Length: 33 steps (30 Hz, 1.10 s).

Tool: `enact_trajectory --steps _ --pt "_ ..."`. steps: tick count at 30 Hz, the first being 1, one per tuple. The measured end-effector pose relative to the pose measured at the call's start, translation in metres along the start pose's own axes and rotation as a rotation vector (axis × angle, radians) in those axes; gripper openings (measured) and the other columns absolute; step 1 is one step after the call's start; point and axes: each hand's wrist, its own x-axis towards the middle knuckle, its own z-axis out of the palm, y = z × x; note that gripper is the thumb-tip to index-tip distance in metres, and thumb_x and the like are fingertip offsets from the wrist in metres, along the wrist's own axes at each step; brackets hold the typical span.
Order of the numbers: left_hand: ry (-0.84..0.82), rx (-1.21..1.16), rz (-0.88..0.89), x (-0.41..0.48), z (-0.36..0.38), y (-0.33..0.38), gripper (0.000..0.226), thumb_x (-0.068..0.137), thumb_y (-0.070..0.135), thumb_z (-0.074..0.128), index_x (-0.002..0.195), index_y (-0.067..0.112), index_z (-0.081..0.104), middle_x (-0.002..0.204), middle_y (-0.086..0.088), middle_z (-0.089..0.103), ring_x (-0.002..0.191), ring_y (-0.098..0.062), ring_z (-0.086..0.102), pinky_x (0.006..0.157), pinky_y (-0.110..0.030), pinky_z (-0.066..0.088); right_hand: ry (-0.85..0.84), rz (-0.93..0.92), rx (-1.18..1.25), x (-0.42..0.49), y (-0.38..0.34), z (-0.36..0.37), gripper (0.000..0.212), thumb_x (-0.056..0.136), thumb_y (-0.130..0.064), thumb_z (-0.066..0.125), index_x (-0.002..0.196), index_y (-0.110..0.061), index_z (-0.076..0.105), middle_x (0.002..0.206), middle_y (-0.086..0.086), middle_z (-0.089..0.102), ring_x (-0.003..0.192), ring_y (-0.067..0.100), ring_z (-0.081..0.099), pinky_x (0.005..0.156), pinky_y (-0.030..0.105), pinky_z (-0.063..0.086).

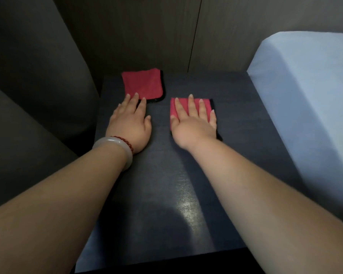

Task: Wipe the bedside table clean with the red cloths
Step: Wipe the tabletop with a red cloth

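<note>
**Two flat hands, two cloths, one desk**

Head view: the dark desk [166,184] fills the middle of the frame, with a pale bed [305,86] along its right side and dark wall panels behind it. Both red cloths lie folded on the far half of the desk. The left cloth [142,84] sits near the far edge. The right cloth [207,105] lies a little nearer and is apart from the left one.

The right hand [193,123] lies spread, palm down, on the right cloth and covers most of it. Its fingers are straight and point away from the person. Nothing is gripped. The flat palm looks meant to press the cloth against the surface so it drags evenly when pushed.

The left hand [130,123] is also flat and released, with its fingers straight. Only its fingertips reach the near edge of the left cloth, and the palm rests on bare desk. It seems about to slide onto that cloth, or else to be drawing it nearer.

Both forearms stretch forward from the near corners and run almost parallel, one to each cloth, which suits wiping each half of the desk separately. The left wrist carries a pale bangle [117,147] and a red bead bracelet [125,142]. A glossy patch shines on the near part of the desk, and I cannot tell whether it is damp or just reflecting light.
</note>
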Motion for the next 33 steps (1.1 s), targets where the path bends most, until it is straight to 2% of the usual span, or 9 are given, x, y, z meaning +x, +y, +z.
enact_trajectory --steps 3,7,9,17,25,33 --pt "0.017 -0.02 0.007 0.001 0.001 0.0 0.058 0.101 0.036 0.029 0.155 0.017 0.016 0.164 -0.005 0.008 0.15 -0.022 0.002 0.121 -0.041 0.007 -0.007 0.022 0.009 0.017 -0.003 -0.006 0.055 0.101 -0.049 0.01 0.151 -0.043 -0.012 0.161 -0.006 -0.024 0.148 0.022 -0.019 0.117 0.051 -0.012" --pt "0.041 -0.036 0.012 0.0 0.004 0.001 0.058 0.101 0.034 0.03 0.155 0.016 0.018 0.163 -0.006 0.01 0.15 -0.022 0.003 0.121 -0.041 0.007 0.125 -0.026 0.007 -0.047 0.002 0.017 0.055 0.101 -0.049 0.009 0.151 -0.043 -0.01 0.162 -0.006 -0.02 0.148 0.02 -0.018 0.118 0.047 -0.013" --pt "0.034 -0.031 0.015 0.0 0.004 0.0 0.058 0.101 0.034 0.03 0.155 0.016 0.017 0.163 -0.006 0.009 0.15 -0.022 0.003 0.121 -0.041 0.007 0.121 -0.031 0.006 -0.065 0.002 0.024 0.055 0.1 -0.049 0.01 0.151 -0.044 -0.011 0.161 -0.007 -0.021 0.148 0.02 -0.019 0.117 0.047 -0.014" --pt "0.053 -0.04 0.014 0.001 0.005 -0.001 0.058 0.101 0.034 0.032 0.154 0.016 0.019 0.163 -0.006 0.011 0.15 -0.023 0.004 0.121 -0.041 0.008 -0.012 0.04 0.011 0.052 -0.017 -0.016 0.055 0.101 -0.048 0.012 0.152 -0.042 -0.01 0.161 -0.006 -0.023 0.148 0.023 -0.019 0.117 0.053 -0.012" --pt "0.074 -0.055 0.028 0.001 0.007 -0.002 0.057 0.1 0.033 0.032 0.154 0.016 0.021 0.163 -0.006 0.012 0.15 -0.023 0.005 0.12 -0.039 0.007 0.08 -0.02 -0.004 -0.005 -0.007 0.007 0.055 0.101 -0.049 0.009 0.152 -0.042 -0.01 0.161 -0.007 -0.022 0.148 0.022 -0.019 0.117 0.049 -0.013" --pt "0.084 -0.078 0.021 0.001 0.009 -0.002 0.056 0.1 0.033 0.032 0.153 0.017 0.022 0.163 -0.004 0.013 0.15 -0.021 0.005 0.121 -0.039 0.007 -0.012 0.051 0.023 0.097 -0.026 -0.032 0.056 0.101 -0.047 0.013 0.153 -0.04 -0.007 0.162 -0.003 -0.02 0.148 0.025 -0.018 0.116 0.054 -0.012"
